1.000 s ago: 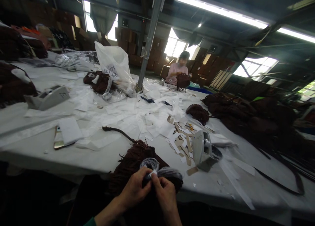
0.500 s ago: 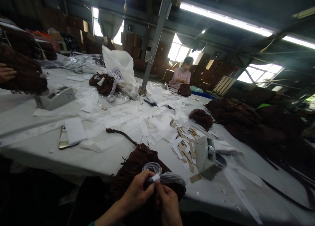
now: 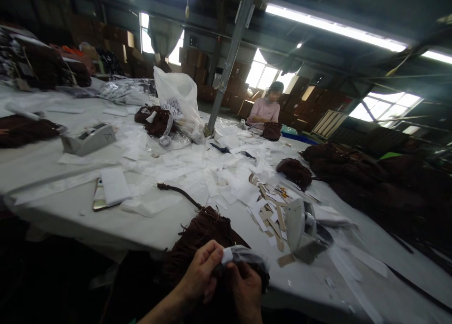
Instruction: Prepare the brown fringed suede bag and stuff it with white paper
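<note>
A dark brown fringed bag (image 3: 201,234) lies at the near edge of the white table (image 3: 52,211), its strap (image 3: 176,192) trailing up to the left. My left hand (image 3: 201,274) and my right hand (image 3: 245,291) are both closed on a grey plastic-wrapped part (image 3: 247,255) at the bag's near end. A small white tag (image 3: 227,255) is pinched between my left thumb and the wrap. My fingers are curled tight against each other.
A white tape dispenser (image 3: 303,230) stands just right of the bag, another (image 3: 88,138) at far left. Paper scraps (image 3: 212,168) litter the middle. A phone under paper (image 3: 104,192) lies left. Brown bags (image 3: 353,168) pile up on the right. A person in pink (image 3: 266,109) sits across.
The view has shifted so everything sits lower and further right. The crinkled clear loop above my hands is no longer showing; my hands have closed lower over the wrap.
</note>
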`<state>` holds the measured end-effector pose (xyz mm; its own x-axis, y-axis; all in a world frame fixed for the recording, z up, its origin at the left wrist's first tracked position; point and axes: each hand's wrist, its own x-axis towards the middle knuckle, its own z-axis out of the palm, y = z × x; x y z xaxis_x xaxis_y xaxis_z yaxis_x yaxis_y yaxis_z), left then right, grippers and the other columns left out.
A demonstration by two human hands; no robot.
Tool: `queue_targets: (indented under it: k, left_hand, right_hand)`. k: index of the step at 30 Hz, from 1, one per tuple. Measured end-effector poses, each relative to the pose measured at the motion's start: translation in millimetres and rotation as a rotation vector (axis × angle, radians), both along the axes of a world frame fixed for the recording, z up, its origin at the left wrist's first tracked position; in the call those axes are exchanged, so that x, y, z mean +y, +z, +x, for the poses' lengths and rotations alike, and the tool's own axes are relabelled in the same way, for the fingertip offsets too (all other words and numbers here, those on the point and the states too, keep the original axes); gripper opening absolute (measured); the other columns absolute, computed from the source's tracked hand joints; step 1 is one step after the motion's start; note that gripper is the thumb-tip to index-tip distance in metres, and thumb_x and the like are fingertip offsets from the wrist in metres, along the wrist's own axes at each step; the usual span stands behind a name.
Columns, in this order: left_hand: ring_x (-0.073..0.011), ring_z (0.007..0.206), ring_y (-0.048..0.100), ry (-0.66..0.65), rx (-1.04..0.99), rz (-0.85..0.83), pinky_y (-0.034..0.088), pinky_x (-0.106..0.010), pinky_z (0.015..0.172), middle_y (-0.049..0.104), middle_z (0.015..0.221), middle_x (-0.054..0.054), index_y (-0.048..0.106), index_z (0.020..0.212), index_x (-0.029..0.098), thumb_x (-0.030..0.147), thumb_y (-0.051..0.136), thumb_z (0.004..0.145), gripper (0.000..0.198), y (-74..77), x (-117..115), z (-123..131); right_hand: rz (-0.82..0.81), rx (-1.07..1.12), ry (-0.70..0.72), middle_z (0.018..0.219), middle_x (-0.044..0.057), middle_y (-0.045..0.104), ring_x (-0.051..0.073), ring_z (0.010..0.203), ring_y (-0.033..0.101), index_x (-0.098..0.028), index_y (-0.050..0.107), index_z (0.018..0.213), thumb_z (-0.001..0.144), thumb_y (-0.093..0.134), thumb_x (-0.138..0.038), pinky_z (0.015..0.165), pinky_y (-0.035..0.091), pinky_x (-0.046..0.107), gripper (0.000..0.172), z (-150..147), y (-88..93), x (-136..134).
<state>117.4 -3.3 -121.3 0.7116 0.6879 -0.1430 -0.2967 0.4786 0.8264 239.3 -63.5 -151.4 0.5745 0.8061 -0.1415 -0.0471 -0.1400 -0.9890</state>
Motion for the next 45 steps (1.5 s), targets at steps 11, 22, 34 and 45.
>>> queue_targets:
  k: [11,22,34,45]
  left_hand:
    - [-0.0006,0.023,0.027,0.03,-0.106,-0.2,0.018,-0.011,0.021,0.056,0.062,0.005,0.044,0.083,0.02,0.05,0.053,0.086,0.032,-5.1,4,2]
    - [-0.0014,0.025,0.032,0.0,-0.059,-0.101,0.023,-0.014,0.022,0.058,0.071,0.003,0.047,0.093,0.019,0.055,0.048,0.086,0.036,-0.9,9,9]
    - [-0.0325,0.123,0.045,0.489,0.709,0.884,0.033,-0.052,0.105,0.05,0.133,-0.012,0.051,0.126,0.022,0.03,0.064,0.077,0.051,-19.3,56,-40]
    - [-0.0272,0.096,0.061,0.617,0.426,0.208,0.046,-0.038,0.088,0.067,0.099,-0.008,0.058,0.105,0.021,0.037,0.068,0.075,0.035,-33.8,49,-17]
  right_hand:
    - [-0.021,-0.599,0.119,0.07,0.004,0.069,0.019,0.063,0.064,-0.019,0.071,0.081,0.086,0.055,-0.046,0.06,0.052,0.026,0.032,4,25.8,-10]
    - [0.135,-1.45,-0.141,0.093,0.012,0.062,0.024,0.084,0.059,-0.02,0.062,0.114,0.094,0.042,-0.048,0.075,0.048,0.038,0.04,36,20.8,-4]
    - [-0.359,-0.958,-0.308,0.078,0.012,0.071,0.03,0.075,0.066,-0.016,0.065,0.109,0.087,0.032,-0.061,0.067,0.046,0.038,0.06,97,37.4,20]
    - [-0.1,-1.365,-0.086,0.126,0.018,0.055,0.036,0.115,0.05,-0.017,0.058,0.123,0.09,0.041,-0.057,0.093,0.039,0.056,0.055,45,-17.1,-1]
